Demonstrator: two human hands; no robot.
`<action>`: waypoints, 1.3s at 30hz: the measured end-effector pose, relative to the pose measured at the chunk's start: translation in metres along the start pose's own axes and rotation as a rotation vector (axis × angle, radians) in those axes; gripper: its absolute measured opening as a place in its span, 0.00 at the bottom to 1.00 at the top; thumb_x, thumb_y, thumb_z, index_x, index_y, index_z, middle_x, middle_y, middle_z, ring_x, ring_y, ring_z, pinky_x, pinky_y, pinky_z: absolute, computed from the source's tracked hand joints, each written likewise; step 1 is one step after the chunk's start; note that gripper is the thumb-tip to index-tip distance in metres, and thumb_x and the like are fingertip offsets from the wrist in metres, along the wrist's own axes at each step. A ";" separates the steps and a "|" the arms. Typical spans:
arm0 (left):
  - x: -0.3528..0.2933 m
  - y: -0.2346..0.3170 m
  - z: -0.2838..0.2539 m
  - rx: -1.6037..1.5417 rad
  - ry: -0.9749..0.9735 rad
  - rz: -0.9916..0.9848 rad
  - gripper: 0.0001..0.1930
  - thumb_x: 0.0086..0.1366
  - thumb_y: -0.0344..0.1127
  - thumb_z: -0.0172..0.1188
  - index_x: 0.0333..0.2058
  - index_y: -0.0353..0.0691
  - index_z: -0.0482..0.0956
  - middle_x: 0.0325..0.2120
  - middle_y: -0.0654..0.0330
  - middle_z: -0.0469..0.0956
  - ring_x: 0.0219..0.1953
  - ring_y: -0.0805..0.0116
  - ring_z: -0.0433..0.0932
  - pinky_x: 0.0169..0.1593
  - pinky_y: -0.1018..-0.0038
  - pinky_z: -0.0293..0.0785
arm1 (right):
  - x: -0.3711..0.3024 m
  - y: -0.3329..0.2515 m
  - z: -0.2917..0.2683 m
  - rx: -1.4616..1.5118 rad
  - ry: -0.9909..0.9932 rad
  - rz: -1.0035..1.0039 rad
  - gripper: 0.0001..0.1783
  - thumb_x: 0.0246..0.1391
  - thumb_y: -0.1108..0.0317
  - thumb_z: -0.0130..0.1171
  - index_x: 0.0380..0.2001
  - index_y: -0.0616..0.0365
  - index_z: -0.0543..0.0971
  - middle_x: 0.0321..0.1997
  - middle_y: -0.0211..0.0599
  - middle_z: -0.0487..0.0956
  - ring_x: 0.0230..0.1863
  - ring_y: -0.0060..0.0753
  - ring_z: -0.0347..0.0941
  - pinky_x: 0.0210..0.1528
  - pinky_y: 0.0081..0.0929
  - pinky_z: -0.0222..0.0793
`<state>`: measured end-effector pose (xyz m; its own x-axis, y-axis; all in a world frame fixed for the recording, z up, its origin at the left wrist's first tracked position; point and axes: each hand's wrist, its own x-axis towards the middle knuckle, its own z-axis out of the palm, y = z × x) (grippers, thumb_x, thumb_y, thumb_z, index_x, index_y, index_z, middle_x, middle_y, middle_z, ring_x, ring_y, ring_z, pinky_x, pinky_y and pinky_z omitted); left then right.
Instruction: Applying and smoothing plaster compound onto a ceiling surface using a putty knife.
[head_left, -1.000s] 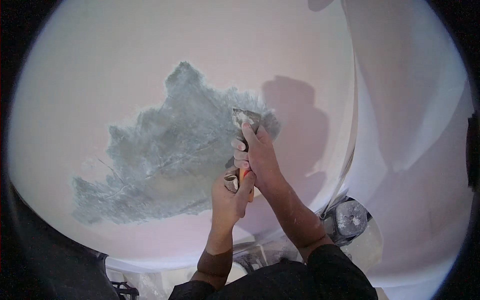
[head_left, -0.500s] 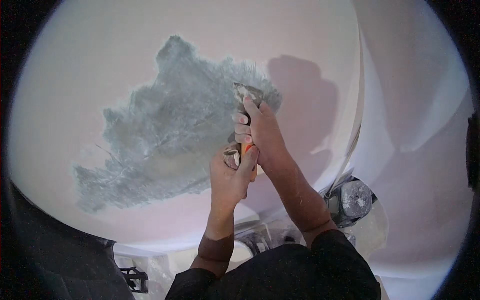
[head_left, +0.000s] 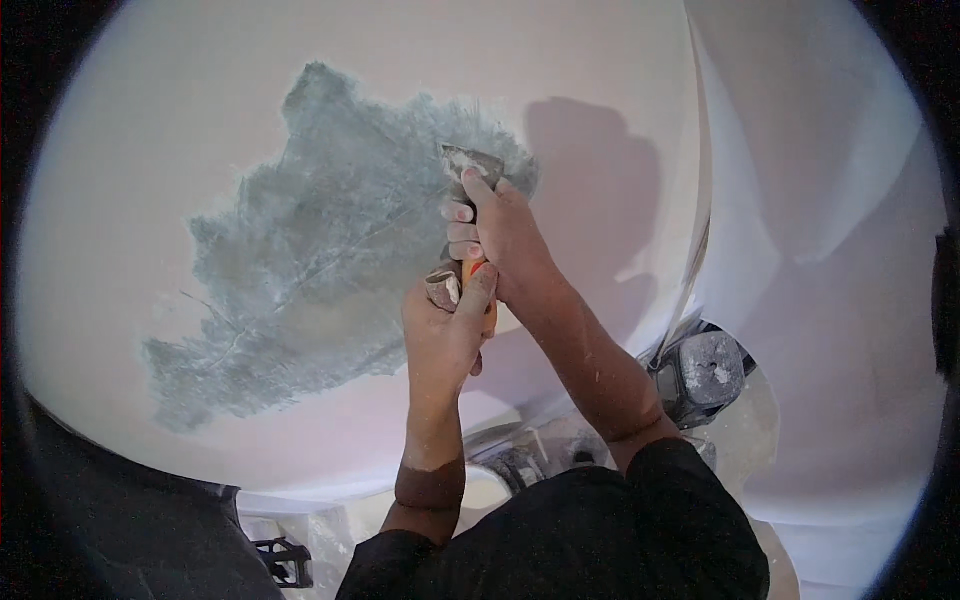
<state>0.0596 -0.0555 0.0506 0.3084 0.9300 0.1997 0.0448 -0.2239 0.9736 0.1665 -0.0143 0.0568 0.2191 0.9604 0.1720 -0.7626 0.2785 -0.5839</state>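
Observation:
A putty knife with a broad, dusty blade and an orange handle is held upright against a pale wall. My right hand is wrapped round its upper part, thumb stretched up onto the blade. Just below, my left hand is closed about the lower handle, its thumb lying along it. A small curled, whitish-brown piece, perhaps folded sandpaper, sticks out of the left hand too. The blade lies over the right end of a rough grey patch on the wall. Part of the handle is hidden by my fingers.
A dusty grey step stool or box stands on the floor at lower right, beside the wall's corner. Another wall rises on the right. Dark cloth and a black frame-like object are at lower left.
The whole view has shifted, so patch and hands appear further left and slightly higher. Against the patch the blade stays at nearly the same spot, and both hands keep their grip.

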 end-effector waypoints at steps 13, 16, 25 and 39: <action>0.004 0.000 -0.008 -0.058 -0.062 -0.020 0.13 0.61 0.37 0.59 0.19 0.39 0.72 0.11 0.67 0.68 0.09 0.80 0.62 0.09 0.79 0.52 | 0.002 0.004 -0.001 0.006 -0.002 -0.004 0.09 0.65 0.60 0.44 0.32 0.49 0.63 0.19 0.21 0.61 0.13 0.11 0.50 0.11 0.13 0.47; 0.008 -0.007 -0.006 -0.052 -0.043 0.021 0.13 0.61 0.38 0.59 0.20 0.40 0.72 0.11 0.67 0.68 0.10 0.80 0.63 0.09 0.79 0.52 | 0.004 0.003 0.002 -0.033 0.044 -0.026 0.09 0.65 0.60 0.44 0.32 0.49 0.63 0.19 0.21 0.61 0.13 0.11 0.50 0.11 0.13 0.47; 0.006 0.000 -0.004 -0.029 -0.036 0.042 0.15 0.58 0.44 0.62 0.23 0.39 0.73 0.12 0.66 0.67 0.09 0.79 0.62 0.08 0.80 0.51 | 0.002 -0.002 0.003 0.050 0.022 -0.043 0.08 0.64 0.61 0.45 0.33 0.50 0.63 0.20 0.22 0.61 0.14 0.12 0.51 0.12 0.14 0.48; 0.009 -0.002 -0.007 -0.009 -0.052 0.015 0.14 0.61 0.38 0.59 0.19 0.39 0.72 0.11 0.66 0.68 0.12 0.78 0.65 0.16 0.78 0.57 | 0.000 0.000 0.003 -0.012 0.044 -0.065 0.09 0.64 0.61 0.46 0.32 0.50 0.62 0.20 0.23 0.61 0.15 0.12 0.51 0.13 0.13 0.49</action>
<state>0.0558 -0.0449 0.0507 0.3580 0.9102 0.2081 0.0315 -0.2345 0.9716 0.1649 -0.0143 0.0594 0.2947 0.9395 0.1747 -0.7389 0.3400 -0.5818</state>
